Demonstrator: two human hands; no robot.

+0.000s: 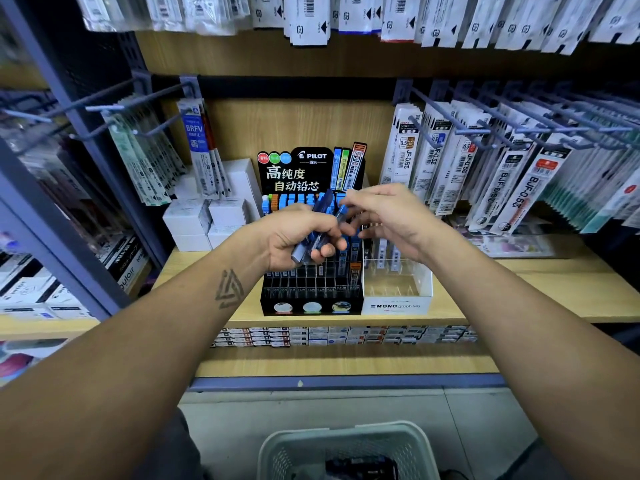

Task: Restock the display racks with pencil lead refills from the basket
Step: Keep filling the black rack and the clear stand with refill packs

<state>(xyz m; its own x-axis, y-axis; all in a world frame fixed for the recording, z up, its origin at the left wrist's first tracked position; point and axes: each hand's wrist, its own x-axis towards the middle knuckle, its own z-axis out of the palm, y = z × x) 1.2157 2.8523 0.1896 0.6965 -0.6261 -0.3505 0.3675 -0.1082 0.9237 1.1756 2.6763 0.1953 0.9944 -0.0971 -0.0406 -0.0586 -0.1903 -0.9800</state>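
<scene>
My left hand (pixel 298 237) grips a bundle of dark blue lead refill cases (pixel 317 233) in front of the black Pilot display rack (pixel 311 289) on the wooden shelf. My right hand (pixel 388 220) is beside it, thumb and forefinger pinching the top of one blue-capped case (pixel 341 211) from the bundle. The rack's back rows hold blue and orange capped cases; several front slots look vacant. A pale plastic basket (pixel 349 441) sits on the floor below, with dark items inside.
A clear Mono graph acrylic tray (pixel 398 289) stands right of the rack. White boxes (pixel 204 220) are stacked to its left. Metal hooks with hanging refill packs (pixel 502 168) jut out at both sides. Small boxes line the lower shelf (pixel 346 336).
</scene>
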